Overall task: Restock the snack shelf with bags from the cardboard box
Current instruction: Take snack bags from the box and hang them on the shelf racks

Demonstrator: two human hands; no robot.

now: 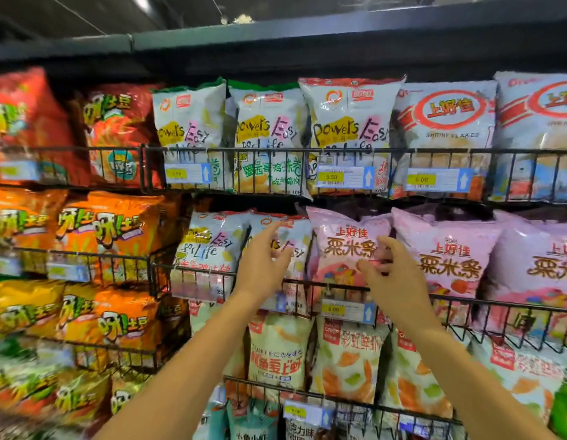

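Head view: left hand (263,260) spread on white bag (212,246), right hand (391,276) pinching pink bag (347,249) on the middle shelf (193,269), and a rough tug could drag it off the front.

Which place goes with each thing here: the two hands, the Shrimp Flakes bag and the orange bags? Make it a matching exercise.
1 left hand
2 right hand
3 Shrimp Flakes bag
4 orange bags

A upper shelf, right
B at the pink bag
C middle shelves, left
D at the white bag

Pairs: 1-D, 2-B, 3-A, 4-C
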